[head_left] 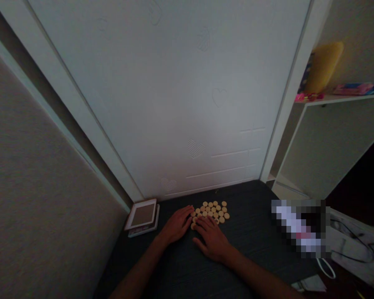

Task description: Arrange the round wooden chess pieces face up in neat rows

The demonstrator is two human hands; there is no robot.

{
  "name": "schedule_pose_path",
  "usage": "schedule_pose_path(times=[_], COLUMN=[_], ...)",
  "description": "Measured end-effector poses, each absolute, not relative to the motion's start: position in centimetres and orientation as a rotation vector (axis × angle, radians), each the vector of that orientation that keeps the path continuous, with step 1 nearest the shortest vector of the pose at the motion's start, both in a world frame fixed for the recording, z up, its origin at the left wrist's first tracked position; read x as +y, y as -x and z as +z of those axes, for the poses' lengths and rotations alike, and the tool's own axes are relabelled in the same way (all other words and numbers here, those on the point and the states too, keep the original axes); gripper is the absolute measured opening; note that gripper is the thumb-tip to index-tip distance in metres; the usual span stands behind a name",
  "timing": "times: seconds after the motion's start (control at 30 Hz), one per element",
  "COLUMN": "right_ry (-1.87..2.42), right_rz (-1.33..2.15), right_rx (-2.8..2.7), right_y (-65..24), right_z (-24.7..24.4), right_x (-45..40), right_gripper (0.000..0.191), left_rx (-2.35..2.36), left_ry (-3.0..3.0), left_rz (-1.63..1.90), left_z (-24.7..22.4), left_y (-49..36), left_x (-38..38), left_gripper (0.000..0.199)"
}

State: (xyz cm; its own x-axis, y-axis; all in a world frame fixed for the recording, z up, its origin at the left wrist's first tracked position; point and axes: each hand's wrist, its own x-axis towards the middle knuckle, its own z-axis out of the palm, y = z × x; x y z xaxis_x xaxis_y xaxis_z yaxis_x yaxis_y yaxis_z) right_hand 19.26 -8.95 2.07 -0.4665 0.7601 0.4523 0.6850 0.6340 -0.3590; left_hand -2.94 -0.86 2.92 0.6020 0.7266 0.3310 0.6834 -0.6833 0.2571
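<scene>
Several round, flat, pale wooden discs (pixel 213 209) lie in a loose cluster on the dark tabletop (pixel 246 232). My left hand (pixel 178 223) rests at the cluster's left edge, fingers stretched out and the tips beside the nearest discs. Over the lower left part of the cluster lies my right hand (pixel 212 238), its fingers spread and covering some discs. Neither hand appears to grip anything. What is under the right palm is hidden.
Left of the hands stands a stack of a box or frame (pixel 142 216) with a white border. A white panel with heart patterns (pixel 180 104) rises behind the table. At right are a blurred pale object (pixel 297 228), a white cord loop (pixel 326 268) and a shelf (pixel 343 99).
</scene>
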Motion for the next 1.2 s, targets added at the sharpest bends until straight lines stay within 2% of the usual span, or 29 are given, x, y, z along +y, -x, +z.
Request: schedule_pose_path(times=[0.37, 0.57, 0.7, 0.83, 1.2], right_ry=[1.107, 1.059, 1.096, 1.179, 1.157], right_rz=[0.278, 0.197, 0.095, 0.014, 0.013], right_rx=[-2.426, -2.446, -2.304, -2.151, -2.117], right_y=[-19.6, -19.6, -19.3, -19.0, -19.0], right_z=[3.4, 3.6, 2.8, 1.7, 1.1], right_x=[-8.7, -8.9, -9.0, -8.9, -8.7], right_gripper=[0.053, 0.055, 0.047, 0.032, 0.030], left_rx=[1.239, 1.226, 1.151, 1.148, 1.249], left_ry=[-2.752, -2.759, -2.746, -2.737, -2.753], left_rz=[0.560, 0.561, 0.571, 0.597, 0.537], left_z=[2.5, 3.5, 4.4, 4.6, 4.7], left_y=[5.5, 5.4, 3.9, 2.7, 3.9], left_x=[0.5, -0.5, -1.8, -2.4, -2.9], left_gripper=[0.041, 0.041, 0.045, 0.038, 0.038])
